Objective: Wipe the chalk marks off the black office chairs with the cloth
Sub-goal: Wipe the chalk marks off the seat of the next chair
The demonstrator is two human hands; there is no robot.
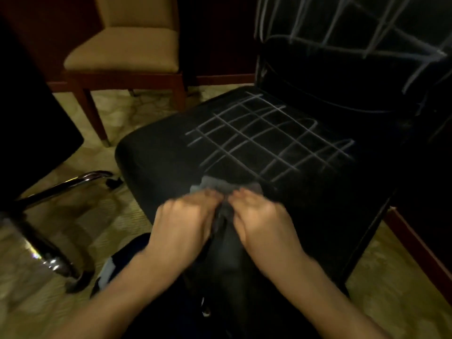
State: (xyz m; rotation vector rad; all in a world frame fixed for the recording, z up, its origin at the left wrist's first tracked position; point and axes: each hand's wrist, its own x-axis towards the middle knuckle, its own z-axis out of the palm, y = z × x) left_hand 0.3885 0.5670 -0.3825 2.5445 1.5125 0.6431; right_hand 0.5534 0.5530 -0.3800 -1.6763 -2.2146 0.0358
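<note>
Head view: I see the left hand (182,222) and right hand (260,221) side by side, fingers curled, both gripping the grey cloth (226,192) at the front edge of the black office chair (156,152). A chalk grid (266,139) lies on the seat just beyond the cloth; more chalk lines (367,28) cross the backrest.

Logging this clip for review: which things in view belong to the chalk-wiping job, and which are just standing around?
Part of the job:
- grey cloth, gripped by left hand and right hand
- black chair seat with chalk grid
- chalked backrest

Just there:
- tan upholstered chair
- chrome chair base
- patterned floor
</note>
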